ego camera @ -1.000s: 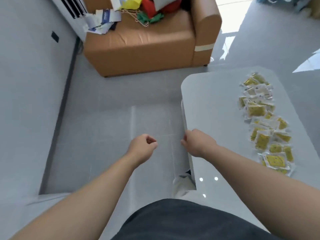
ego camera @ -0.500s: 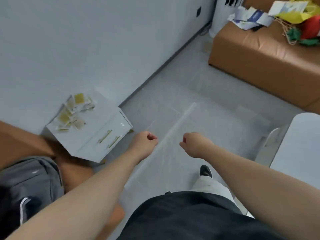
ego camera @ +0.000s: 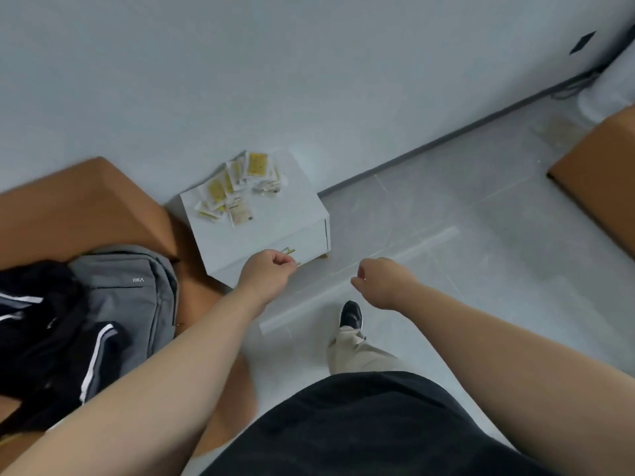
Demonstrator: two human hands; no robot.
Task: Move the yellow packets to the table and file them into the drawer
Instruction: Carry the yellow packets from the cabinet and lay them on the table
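The yellow packets (ego camera: 237, 187) lie in one loose heap on the back half of the top of a low white cabinet (ego camera: 275, 218) that stands against the wall, at about 11 o'clock from the left hand (ego camera: 266, 274) and about 10 o'clock from the right hand (ego camera: 381, 281); the heap's long axis runs from 8 o'clock to 2 o'clock; the left hand is plainly the nearer, so I judge it best placed to reach first, though the cabinet sits low and a stoop seems needed; both hands hang with fingers loosely curled and have hold of nothing, and the left only overlaps the drawer front (ego camera: 305, 240) in the picture, as far as I can tell; I count roughly a dozen packets, overlap barring an exact tally, one cabinet, two gold handle ends (ego camera: 288, 251), two hands; one grey backpack (ego camera: 130, 293) and one dark jacket (ego camera: 41, 338) rest on a brown sofa (ego camera: 86, 207) at 9 o'clock; no table shows.
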